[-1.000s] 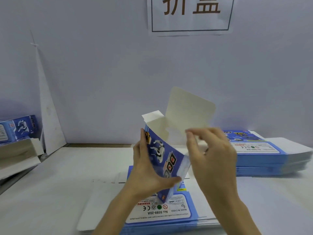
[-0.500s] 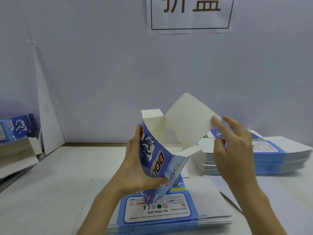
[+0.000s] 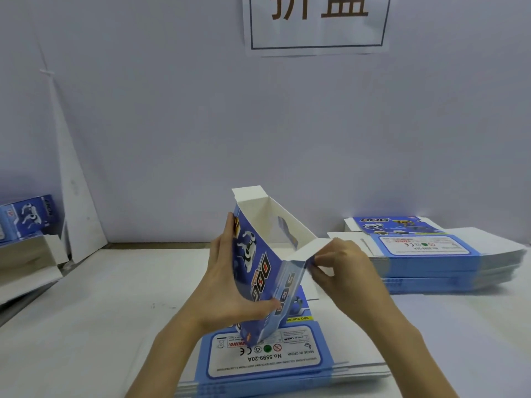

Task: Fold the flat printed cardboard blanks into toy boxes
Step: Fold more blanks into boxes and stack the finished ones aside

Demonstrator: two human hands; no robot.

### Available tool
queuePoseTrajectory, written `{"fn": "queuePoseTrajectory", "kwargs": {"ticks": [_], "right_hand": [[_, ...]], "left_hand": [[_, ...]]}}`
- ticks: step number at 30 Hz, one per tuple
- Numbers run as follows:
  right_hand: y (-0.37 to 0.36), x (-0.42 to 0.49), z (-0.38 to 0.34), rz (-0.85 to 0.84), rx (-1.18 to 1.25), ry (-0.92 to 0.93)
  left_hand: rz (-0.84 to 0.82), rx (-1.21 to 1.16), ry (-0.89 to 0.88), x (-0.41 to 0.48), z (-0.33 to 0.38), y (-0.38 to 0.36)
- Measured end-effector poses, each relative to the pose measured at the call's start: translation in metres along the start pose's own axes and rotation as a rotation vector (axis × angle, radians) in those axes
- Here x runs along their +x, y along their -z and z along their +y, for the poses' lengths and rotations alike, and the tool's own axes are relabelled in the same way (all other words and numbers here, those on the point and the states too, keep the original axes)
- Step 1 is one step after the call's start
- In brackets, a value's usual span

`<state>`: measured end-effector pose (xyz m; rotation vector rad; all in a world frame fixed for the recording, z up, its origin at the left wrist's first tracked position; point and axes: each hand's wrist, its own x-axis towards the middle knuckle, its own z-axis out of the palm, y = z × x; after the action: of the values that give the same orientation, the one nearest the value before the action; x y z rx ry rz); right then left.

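A blue printed toy box stands opened up into a tube, its white inside showing at the top. My left hand grips its left printed side, thumb on the front panel. My right hand pinches the white end flap at the box's right top corner. The large lid flap is no longer raised. Under the box lies a stack of flat blanks, label side up.
A second, thicker stack of flat blanks lies on the white table at the right. Folded boxes sit on a cardboard shelf at the far left. A wall with a paper sign stands close behind.
The tall white lid flap that stood up has been bent down. My right hand moved from the flap's upper edge down to the box's right corner.
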<state>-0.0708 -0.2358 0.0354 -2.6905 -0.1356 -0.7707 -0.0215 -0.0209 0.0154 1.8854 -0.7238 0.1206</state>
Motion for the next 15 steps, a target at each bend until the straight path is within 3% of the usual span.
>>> {"fn": "queuePoseTrajectory", "kwargs": {"ticks": [2,6,8,12,15], "right_hand": [[0.009,0.0,0.004,0.097,-0.09,0.0],[0.021,-0.004,0.02,0.623,-0.15,0.061],[0.024,-0.004,0.022,0.749,-0.134,0.041],[0.019,-0.004,0.019,0.675,0.051,-0.103],[0.018,0.001,0.015,0.472,0.562,-0.398]], "left_hand": [[-0.005,0.001,-0.002,0.0,-0.001,0.002],[-0.029,-0.011,-0.004,0.0,-0.001,0.003],[-0.034,0.005,-0.02,0.0,-0.001,0.003],[-0.049,-0.01,-0.029,0.0,-0.002,0.001],[-0.047,-0.028,-0.015,0.0,-0.001,0.002]]}}
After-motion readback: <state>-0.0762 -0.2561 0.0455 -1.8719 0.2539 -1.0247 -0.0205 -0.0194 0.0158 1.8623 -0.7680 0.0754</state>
